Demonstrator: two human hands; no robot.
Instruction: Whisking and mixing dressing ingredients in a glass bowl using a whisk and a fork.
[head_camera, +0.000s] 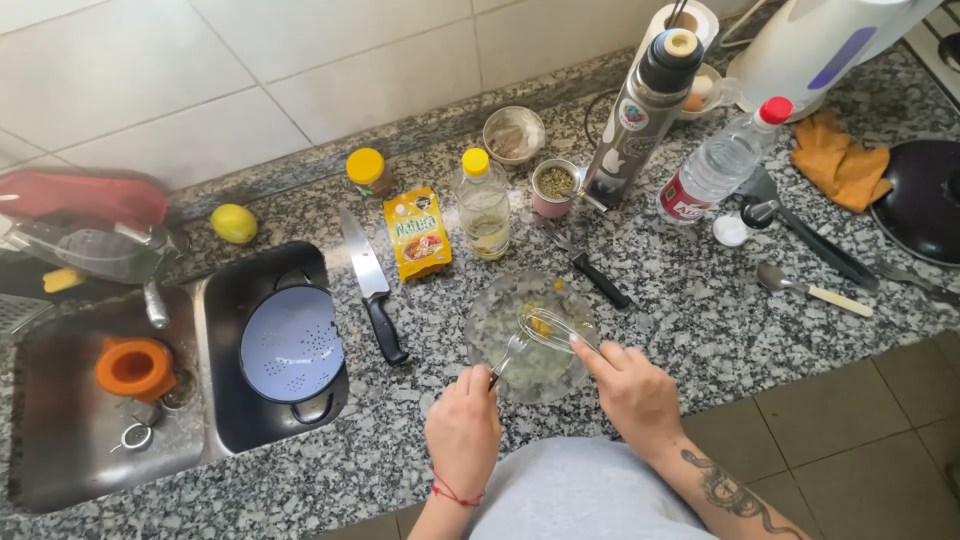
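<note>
Head view: whisk (548, 328) between right fingers (590, 352), over glass bowl (490, 310).

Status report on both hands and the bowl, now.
Left hand grips a fork at the glass bowl. Right hand holds a whisk over it. Knife lies left, apart.

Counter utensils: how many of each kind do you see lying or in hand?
Knives: 2, large knife, small knife
Spoons: 1, spoon
Forks: 1, fork in left hand
Whisks: 1, whisk at right hand
Total: 5
</note>
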